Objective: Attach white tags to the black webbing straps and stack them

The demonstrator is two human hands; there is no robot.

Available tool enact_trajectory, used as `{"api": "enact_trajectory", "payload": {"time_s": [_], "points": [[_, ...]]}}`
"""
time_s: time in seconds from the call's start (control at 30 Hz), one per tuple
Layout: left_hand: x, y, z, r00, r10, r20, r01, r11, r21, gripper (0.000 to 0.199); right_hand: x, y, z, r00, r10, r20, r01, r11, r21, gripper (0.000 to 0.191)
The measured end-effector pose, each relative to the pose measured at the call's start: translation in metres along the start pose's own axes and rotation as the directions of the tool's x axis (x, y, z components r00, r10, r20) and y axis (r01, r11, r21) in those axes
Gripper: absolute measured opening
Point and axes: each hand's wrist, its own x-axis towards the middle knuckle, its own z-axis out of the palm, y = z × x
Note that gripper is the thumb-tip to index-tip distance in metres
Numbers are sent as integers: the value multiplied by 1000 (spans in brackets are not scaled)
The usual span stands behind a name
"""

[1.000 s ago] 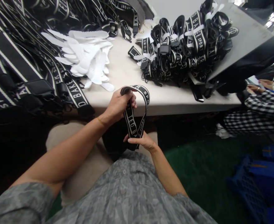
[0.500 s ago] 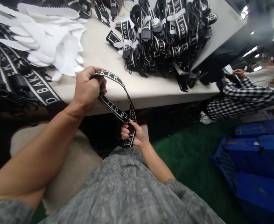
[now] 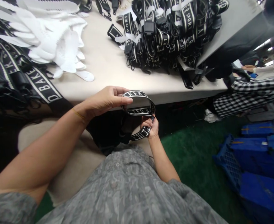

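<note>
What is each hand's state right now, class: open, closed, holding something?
Left hand: closed, holding the looped strap.
Right hand: closed, holding the same strap below the loop.

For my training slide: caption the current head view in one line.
Left hand and right hand hold a looped, lettered webbing strap before a table bearing white toothed strips and bundled straps.

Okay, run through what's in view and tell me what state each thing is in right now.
Held strap: bent into a loop
Left hand: pinching the loop's edge
Right hand: closed around the strap below the loop
Straps heaped at right: coiled, many with white bands
Straps at left: stretched out, overlapping
White pieces: loose, piled together
</note>
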Motion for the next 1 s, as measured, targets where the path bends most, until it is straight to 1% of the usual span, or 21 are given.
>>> {"api": "enact_trajectory", "payload": {"time_s": [0.1, 0.17, 0.23, 0.3, 0.37, 0.4, 0.43, 0.47, 0.5, 0.53, 0.6, 0.63, 0.67, 0.7, 0.73, 0.77, 0.8, 0.87, 0.93, 1.0], "points": [[-1, -2, 5, 992, -75, 101, 82, 995, -62, 35, -2, -10, -2, 997, 38, 61, -44, 994, 95, 32], [0, -5, 7, 989, -75, 126, 87, 992, -91, 31, -2, -13, -3, 996, 52, 66, -61, 989, 133, 33], [0, -8, 9, 987, -75, 145, 92, 989, -114, 28, 0, -14, -3, 998, 49, 43, -54, 992, 113, 34], [0, -10, 10, 976, -82, 200, 109, 986, -127, 29, 4, -10, -2, 1000, 31, 4, -31, 999, 17, 35], [-3, -10, 11, 952, -84, 295, 121, 986, -112, 28, 7, -3, -2, 998, 5, -57, -14, 987, -162, 35], [-5, -9, 11, 936, -85, 342, 123, 988, -91, 25, 8, 1, -2, 995, -18, -99, -10, 961, -276, 35], [-7, -8, 10, 921, -90, 378, 123, 990, -65, 23, 9, 5, -2, 988, -60, -144, -3, 917, -398, 35], [-9, -7, 10, 911, -96, 402, 121, 992, -36, 20, 9, 9, -2, 976, -119, -182, 8, 854, -521, 33], [-12, -5, 9, 907, -103, 408, 116, 993, -7, 20, 8, 13, -2, 961, -190, -199, 21, 772, -635, 34], [-14, -4, 7, 911, -109, 399, 110, 994, 20, 21, 8, 15, -2, 946, -263, -191, 41, 680, -732, 36], [-16, -1, 4, 927, -113, 359, 92, 993, 76, 25, 6, 15, -2, 921, -372, -115, 92, 493, -865, 49], [-17, 0, 3, 935, -115, 335, 82, 990, 111, 27, 5, 14, -1, 914, -401, -64, 120, 418, -900, 55], [-16, 1, 3, 942, -119, 315, 74, 986, 151, 29, 5, 12, 1, 907, -422, -14, 153, 360, -920, 60], [-15, 0, 3, 946, -125, 301, 67, 979, 194, 30, 4, 9, 3, 897, -441, 32, 191, 321, -928, 62], [-13, -2, 3, 947, -131, 294, 60, 969, 239, 30, 3, 7, 7, 889, -453, 73, 230, 303, -925, 62], [-11, -4, 4, 946, -134, 296, 48, 958, 281, 29, 2, 4, 11, 882, -458, 109, 272, 306, -912, 61], [-8, -8, 6, 943, -134, 304, 32, 947, 319, 26, 1, 2, 17, 876, -462, 138, 313, 328, -891, 60], [-3, -18, 10, 939, -122, 320, -7, 928, 373, 21, -4, -2, 32, 873, -458, 168, 375, 408, -832, 58], [0, -28, 16, 942, -99, 321, -44, 912, 408, 17, -9, -6, 50, 875, -448, 183, 411, 488, -770, 55], [1, -32, 21, 948, -74, 310, -71, 899, 432, 15, -15, -12, 70, 875, -430, 223, 445, 531, -722, 49]]}}
